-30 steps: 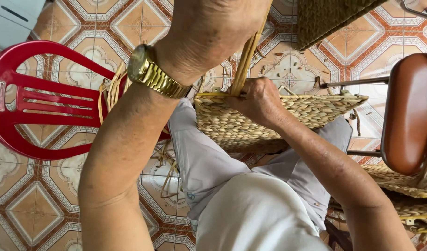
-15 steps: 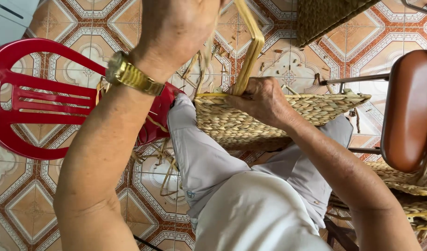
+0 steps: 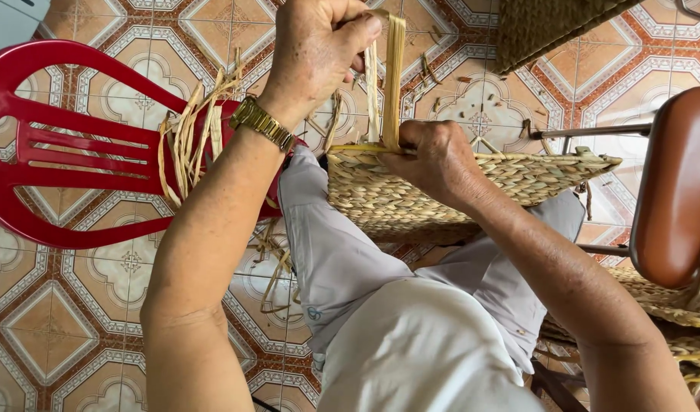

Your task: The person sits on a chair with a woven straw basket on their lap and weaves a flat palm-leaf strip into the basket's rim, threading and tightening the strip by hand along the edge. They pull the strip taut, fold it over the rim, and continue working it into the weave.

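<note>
A half-woven straw basket (image 3: 411,191) rests on my lap, its rim facing away from me. My right hand (image 3: 434,156) grips the basket's rim where pale straw strands (image 3: 392,76) rise from it. My left hand (image 3: 319,42), with a gold wristwatch (image 3: 260,122) on the wrist, is raised above the basket and pinches the upper ends of those strands, pulling them taut and upright.
A red plastic chair (image 3: 68,145) with loose straw (image 3: 186,137) draped over it stands at the left on the patterned tile floor. A brown-seated metal chair (image 3: 674,191) is at the right, another woven piece (image 3: 548,27) at the top, more woven work (image 3: 670,305) at lower right.
My left hand has risen and moved away from the camera, drawing the straw strands up from the rim. My right hand stays on the basket rim.
</note>
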